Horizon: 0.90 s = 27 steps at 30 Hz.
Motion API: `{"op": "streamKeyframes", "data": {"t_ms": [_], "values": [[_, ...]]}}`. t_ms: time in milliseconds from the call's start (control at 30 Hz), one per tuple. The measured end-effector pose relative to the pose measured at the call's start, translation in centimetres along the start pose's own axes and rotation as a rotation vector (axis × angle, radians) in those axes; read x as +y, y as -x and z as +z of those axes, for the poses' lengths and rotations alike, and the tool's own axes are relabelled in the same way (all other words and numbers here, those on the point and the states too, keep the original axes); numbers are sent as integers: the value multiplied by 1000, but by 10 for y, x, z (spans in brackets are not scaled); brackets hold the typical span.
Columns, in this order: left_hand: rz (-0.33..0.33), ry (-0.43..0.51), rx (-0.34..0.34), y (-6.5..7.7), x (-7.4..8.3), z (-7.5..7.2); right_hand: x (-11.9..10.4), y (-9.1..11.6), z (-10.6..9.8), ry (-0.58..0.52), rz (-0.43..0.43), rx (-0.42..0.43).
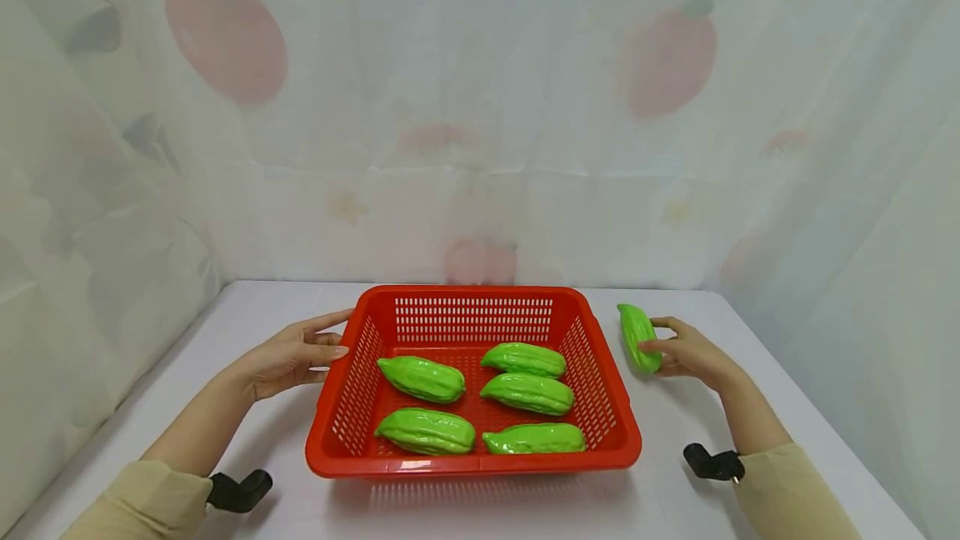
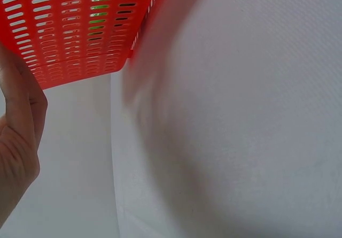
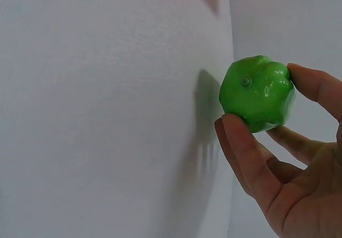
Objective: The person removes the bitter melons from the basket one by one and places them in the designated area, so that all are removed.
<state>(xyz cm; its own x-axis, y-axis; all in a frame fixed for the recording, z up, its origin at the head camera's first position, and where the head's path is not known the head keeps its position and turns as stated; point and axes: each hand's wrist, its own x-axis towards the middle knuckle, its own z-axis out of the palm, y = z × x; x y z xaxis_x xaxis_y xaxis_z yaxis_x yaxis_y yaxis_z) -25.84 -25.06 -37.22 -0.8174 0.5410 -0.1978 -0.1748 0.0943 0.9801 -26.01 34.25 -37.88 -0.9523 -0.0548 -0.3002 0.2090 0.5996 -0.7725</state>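
A red plastic basket [image 1: 472, 463] with slotted walls stands in the middle of the table. Several glossy green, ridged bitter melons [image 1: 423, 378] lie inside it. At the basket's left side is my left hand [image 1: 288, 357], fingers fairly straight, tips right at the rim and side wall. The left wrist view has these fingers [image 2: 24, 96] against the slotted wall. To the right of the basket, my right hand [image 1: 686, 352] pinches another bitter melon [image 1: 636, 336] between thumb and fingers. Its rounded end with a small stem nub faces the right wrist camera.
A white cloth covers the table [image 1: 262, 440]. Pale curtains [image 1: 465, 107] with faded fruit prints hang behind and along both sides. Black camera mounts [image 1: 240, 492] are fixed at both beige sleeves [image 1: 795, 494]. A red corner of the basket shows at the top of the right wrist view.
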Motion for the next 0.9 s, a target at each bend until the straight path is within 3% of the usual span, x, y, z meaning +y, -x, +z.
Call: {"op": "streamKeyframes", "data": {"t_ms": [900], "values": [[-5, 4, 6, 0, -1, 0, 3, -2, 4, 64, 47, 5]]}}
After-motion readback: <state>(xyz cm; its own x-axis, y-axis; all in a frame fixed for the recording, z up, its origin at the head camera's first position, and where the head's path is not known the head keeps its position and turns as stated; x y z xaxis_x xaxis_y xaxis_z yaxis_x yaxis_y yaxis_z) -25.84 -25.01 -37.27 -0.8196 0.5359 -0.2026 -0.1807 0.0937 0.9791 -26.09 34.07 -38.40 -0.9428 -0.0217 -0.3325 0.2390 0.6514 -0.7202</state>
